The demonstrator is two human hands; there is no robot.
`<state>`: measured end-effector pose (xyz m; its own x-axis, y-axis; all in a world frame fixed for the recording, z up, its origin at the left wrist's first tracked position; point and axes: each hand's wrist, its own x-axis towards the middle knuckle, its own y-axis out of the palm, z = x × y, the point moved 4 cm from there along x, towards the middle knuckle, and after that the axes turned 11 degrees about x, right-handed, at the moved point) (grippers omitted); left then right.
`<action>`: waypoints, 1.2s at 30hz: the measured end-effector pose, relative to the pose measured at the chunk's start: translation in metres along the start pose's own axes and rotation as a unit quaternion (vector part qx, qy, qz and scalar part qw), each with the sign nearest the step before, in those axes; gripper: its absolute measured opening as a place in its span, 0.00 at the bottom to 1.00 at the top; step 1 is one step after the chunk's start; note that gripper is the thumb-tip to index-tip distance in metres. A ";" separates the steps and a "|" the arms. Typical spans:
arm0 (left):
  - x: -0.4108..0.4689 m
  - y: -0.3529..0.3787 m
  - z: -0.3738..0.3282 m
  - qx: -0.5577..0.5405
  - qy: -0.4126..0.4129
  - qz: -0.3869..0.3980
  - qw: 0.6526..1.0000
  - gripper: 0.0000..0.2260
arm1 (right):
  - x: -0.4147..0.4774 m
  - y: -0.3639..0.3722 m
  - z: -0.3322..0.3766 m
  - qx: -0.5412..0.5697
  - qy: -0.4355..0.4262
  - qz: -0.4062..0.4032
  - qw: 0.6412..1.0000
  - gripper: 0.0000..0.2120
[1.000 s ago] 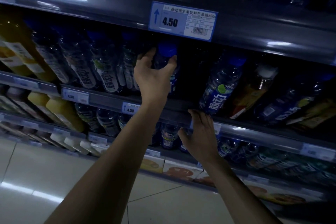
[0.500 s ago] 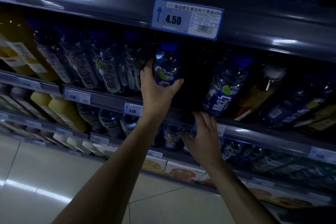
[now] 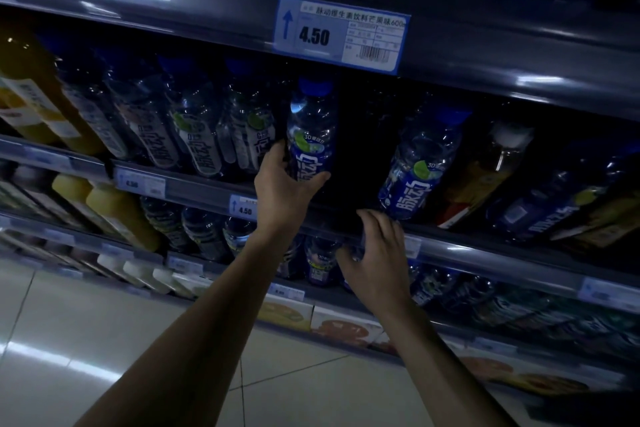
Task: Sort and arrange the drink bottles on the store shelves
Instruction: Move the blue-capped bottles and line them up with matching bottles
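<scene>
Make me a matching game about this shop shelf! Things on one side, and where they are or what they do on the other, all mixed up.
Things:
1 left hand
2 right hand
3 big price tag
4 two pale yellow bottles

Places:
A stuck on the upper rail
B one level lower, far left
C grips the blue-label bottle
D rests on the shelf edge

Pairs: 1-C, 2-D, 3-A, 4-B.

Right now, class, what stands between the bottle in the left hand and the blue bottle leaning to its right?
Nothing visible: the head view shows only a dark gap of shelf between the held bottle and the leaning bottle.
</scene>
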<state>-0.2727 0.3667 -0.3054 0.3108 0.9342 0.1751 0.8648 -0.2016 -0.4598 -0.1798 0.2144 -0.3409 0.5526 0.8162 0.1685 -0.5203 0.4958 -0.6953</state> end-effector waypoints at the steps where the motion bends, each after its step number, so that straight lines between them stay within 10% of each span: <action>1: -0.001 0.002 -0.002 0.002 0.001 0.001 1.000 0.24 | 0.000 0.000 0.000 -0.001 -0.001 0.002 1.000 0.29; 14: -0.016 0.025 -0.015 -0.004 0.009 0.052 0.999 0.30 | -0.008 0.000 -0.003 0.015 -0.014 0.023 1.000 0.32; 36: -0.116 0.069 -0.086 0.030 0.036 0.105 0.993 0.22 | -0.034 -0.133 -0.051 0.053 0.067 -0.174 0.981 0.26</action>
<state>-0.2152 0.2188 -0.2829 0.5118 0.8491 0.1308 0.7531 -0.3702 -0.5439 -0.0968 0.1057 -0.2899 0.7858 0.5495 0.2839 -0.3461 0.7710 -0.5345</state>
